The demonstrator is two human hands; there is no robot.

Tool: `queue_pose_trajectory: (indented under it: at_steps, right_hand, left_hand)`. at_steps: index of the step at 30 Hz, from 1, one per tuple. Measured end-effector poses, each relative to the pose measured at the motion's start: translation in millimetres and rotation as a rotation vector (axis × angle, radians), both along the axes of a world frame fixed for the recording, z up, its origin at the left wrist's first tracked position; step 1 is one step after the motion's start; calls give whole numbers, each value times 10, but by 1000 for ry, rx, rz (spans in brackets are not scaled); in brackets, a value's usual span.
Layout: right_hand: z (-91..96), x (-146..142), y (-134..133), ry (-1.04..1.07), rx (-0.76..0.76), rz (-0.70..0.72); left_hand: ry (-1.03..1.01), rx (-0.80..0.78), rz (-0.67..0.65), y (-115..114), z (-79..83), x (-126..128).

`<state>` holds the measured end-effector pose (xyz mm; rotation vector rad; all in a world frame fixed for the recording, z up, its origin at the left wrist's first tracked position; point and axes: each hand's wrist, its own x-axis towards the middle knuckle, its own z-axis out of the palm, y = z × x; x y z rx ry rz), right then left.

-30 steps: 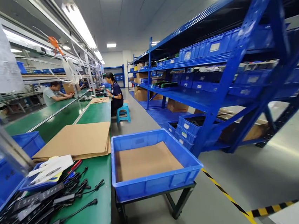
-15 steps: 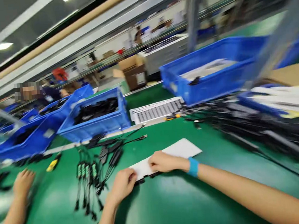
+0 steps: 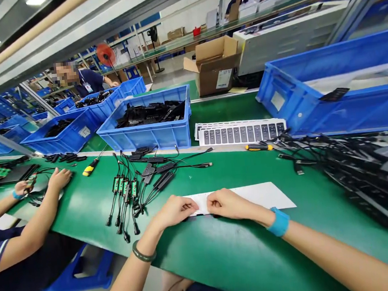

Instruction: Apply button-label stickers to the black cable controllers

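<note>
A long white sheet (image 3: pixel 260 195) lies on the green bench in front of me, its right end reaching past my wrist. Its left part is gripped by my left hand (image 3: pixel 175 210), fingers curled closed at the near edge. Close beside it, my right hand (image 3: pixel 227 204) is also closed on the sheet, thumb and fingers pinched together. Small dark pieces show along the near edge between and under the hands; what they are is partly hidden by the fingers. To the left lie several black cables with green circuit boards (image 3: pixel 125 187) and black plastic cases (image 3: pixel 163 179).
Behind the sheet lie printed label sheets (image 3: pixel 244 134) and a yellow-black screwdriver (image 3: pixel 258 147). Blue bins (image 3: pixel 145 135) line the back, one holding black parts. Black cables (image 3: pixel 347 172) pile at right. A co-worker's hands (image 3: pixel 60 178) are at left, near a yellow tool (image 3: pixel 90 167).
The view has swung to the left and become sharper. My hands have drawn closer together on the sheet. At left, a co-worker's second hand holding a small board has come into view.
</note>
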<state>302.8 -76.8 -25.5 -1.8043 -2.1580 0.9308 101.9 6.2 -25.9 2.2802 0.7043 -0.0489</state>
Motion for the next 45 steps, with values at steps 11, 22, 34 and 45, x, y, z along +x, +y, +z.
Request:
queue_pose_trajectory:
  at_steps: [11,22,34,45]
  right_hand:
    - [-104,-36,-59,-40,71,3]
    - [-70,248,-15,67,-2,86]
    - [-22,496,-116,6,-1,95]
    - [-59,446,-173,-26,-21,66]
  left_hand:
    - [80,207,73,-248,-88,37]
    - [320,337,-129,-165,107,423]
    - [303,399,-199,-352,31,663]
    - [257,356,-221,-277,102,688]
